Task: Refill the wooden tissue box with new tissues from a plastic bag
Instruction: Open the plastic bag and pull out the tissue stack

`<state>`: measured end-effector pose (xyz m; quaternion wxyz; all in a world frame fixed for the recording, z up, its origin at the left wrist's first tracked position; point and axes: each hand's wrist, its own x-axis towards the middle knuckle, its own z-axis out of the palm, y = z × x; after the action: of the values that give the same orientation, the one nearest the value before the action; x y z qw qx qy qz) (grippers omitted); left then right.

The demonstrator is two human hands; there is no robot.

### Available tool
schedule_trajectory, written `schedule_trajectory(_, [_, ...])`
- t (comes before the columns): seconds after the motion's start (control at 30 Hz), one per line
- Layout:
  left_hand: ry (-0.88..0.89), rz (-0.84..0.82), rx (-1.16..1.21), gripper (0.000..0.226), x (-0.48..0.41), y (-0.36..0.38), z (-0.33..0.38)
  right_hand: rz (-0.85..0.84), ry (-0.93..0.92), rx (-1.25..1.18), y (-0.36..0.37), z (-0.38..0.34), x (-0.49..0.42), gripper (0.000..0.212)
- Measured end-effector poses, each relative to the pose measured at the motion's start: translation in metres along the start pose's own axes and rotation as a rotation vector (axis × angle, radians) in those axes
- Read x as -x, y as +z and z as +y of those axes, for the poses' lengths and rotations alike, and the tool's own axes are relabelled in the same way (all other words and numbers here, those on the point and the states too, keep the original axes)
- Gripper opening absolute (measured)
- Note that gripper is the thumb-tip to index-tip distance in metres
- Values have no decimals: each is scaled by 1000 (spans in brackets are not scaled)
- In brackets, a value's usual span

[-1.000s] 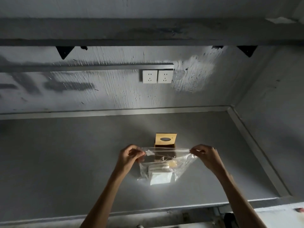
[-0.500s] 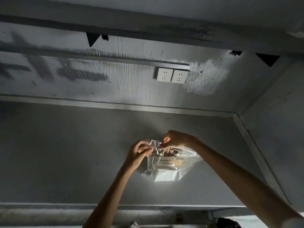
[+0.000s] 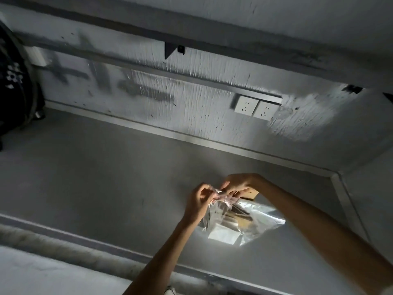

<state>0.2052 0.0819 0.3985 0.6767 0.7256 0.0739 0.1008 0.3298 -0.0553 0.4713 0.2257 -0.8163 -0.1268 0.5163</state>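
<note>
A clear plastic bag (image 3: 253,220) lies on the grey table (image 3: 106,188) with a white pack of tissues (image 3: 223,233) inside it. My left hand (image 3: 200,201) pinches the bag's top edge at its left end. My right hand (image 3: 238,184) pinches the same edge right beside the left hand. Behind my right hand, only a corner of the wooden tissue box (image 3: 251,193) shows.
A grey wall with two white sockets (image 3: 255,107) runs behind the table. A side wall (image 3: 372,199) closes off the right. A dark bag-like object (image 3: 14,88) stands at the far left. A raised rim (image 3: 85,241) borders the table's near edge.
My right hand has slid left along the bag's top edge from its right end and now meets my left hand. The view has swung left and tilted, and the box is mostly hidden.
</note>
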Motion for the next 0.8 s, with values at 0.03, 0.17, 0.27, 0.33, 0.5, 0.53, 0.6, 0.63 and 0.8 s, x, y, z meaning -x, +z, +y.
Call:
schedule_trajectory(0.03, [6, 23, -18, 7, 1, 2, 1, 37, -8, 31, 0, -1, 0, 13])
schedule_trajectory(0.17, [25, 104, -83, 6, 0, 9, 5, 228, -96, 241, 8, -11, 5, 6])
schedule_trajectory(0.27, [19, 154, -122, 9, -2, 14, 6, 412, -156, 379, 15, -13, 8, 15])
schedule_trajectory(0.33, [11, 175, -129, 8, -3, 17, 6, 498, -198, 407, 18, -11, 10, 13])
schedule_trajectory(0.5, [-35, 227, -153, 16, -8, 19, 5, 564, -368, 391, 15, -7, 18, 16])
schedule_trajectory(0.53, [-70, 243, -115, 17, -9, 19, 5, 597, -415, 338, 9, -6, 21, 14])
schedule_trajectory(0.6, [-115, 265, -49, 16, -13, 17, 5, 633, -485, 210, -3, -3, 24, 14])
schedule_trajectory(0.63, [-102, 272, -66, 16, -15, 17, 6, 612, -502, 165, -7, -1, 25, 15])
schedule_trajectory(0.8, [-72, 274, -118, 22, -24, 15, 5, 427, -455, 31, -21, 11, 27, 62])
